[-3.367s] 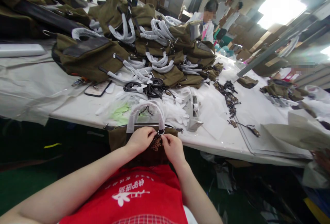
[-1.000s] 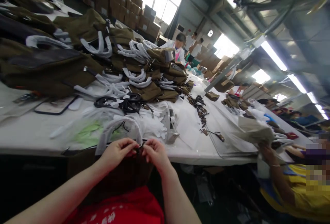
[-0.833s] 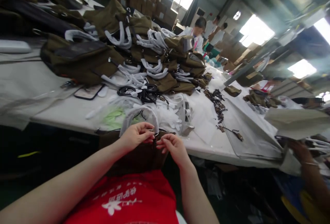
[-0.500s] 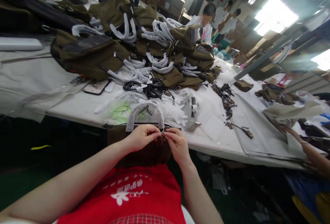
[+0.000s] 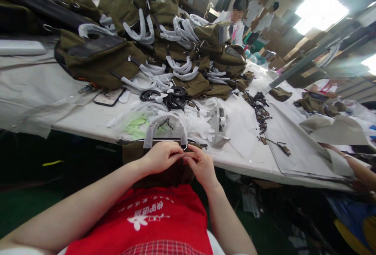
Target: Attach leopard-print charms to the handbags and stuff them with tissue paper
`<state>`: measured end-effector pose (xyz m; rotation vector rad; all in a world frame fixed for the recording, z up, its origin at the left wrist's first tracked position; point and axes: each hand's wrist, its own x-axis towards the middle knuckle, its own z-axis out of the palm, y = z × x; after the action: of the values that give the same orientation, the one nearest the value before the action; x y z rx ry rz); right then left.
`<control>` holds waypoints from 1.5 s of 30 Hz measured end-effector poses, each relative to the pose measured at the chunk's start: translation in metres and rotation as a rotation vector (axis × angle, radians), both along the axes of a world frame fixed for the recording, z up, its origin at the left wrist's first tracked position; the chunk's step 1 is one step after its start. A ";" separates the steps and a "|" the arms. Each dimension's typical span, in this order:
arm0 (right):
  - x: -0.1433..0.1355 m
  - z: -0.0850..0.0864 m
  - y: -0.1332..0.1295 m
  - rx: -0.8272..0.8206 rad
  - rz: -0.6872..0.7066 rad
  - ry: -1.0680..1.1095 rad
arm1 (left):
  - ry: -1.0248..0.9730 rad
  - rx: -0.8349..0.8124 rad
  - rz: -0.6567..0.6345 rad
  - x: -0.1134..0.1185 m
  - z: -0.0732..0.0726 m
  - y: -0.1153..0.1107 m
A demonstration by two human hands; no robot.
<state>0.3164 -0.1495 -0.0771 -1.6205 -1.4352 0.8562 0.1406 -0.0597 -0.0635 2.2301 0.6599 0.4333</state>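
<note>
An olive-brown canvas bag (image 5: 132, 154) rests on my lap against the table's front edge, its white-wrapped handle (image 5: 164, 123) arching up over the zip. My left hand (image 5: 160, 157) and my right hand (image 5: 200, 165) meet fingertip to fingertip at the metal ring (image 5: 184, 147) at the handle's right end. Both pinch a small dark patterned tag there, mostly hidden by the fingers.
A large heap of the same olive bags (image 5: 164, 39) with white-wrapped handles fills the white table (image 5: 88, 120). Black cords (image 5: 173, 100), a phone (image 5: 109, 96), white gloves (image 5: 199, 127) and a string of dark fittings (image 5: 260, 116) lie beyond. Another person's arm (image 5: 357, 170) reaches in at right.
The view tilted up toward the hall, then dropped back. My hands stayed at the bag's handle ring, fingers drawing closer together. The other person's arm at right shifted with a pale sheet.
</note>
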 end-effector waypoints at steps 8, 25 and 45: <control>0.003 0.000 -0.002 -0.013 0.093 -0.225 | -0.003 0.021 -0.036 0.003 -0.005 -0.004; -0.001 0.006 0.001 -0.075 0.270 -0.556 | -0.015 -0.165 0.094 0.009 -0.016 -0.010; 0.010 0.011 0.007 -0.053 0.072 -0.359 | -0.093 -0.107 0.203 -0.001 -0.014 -0.009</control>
<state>0.3263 -0.1426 -0.0657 -1.8401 -1.7374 0.6691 0.1398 -0.0683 -0.0773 2.0373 0.8440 0.5853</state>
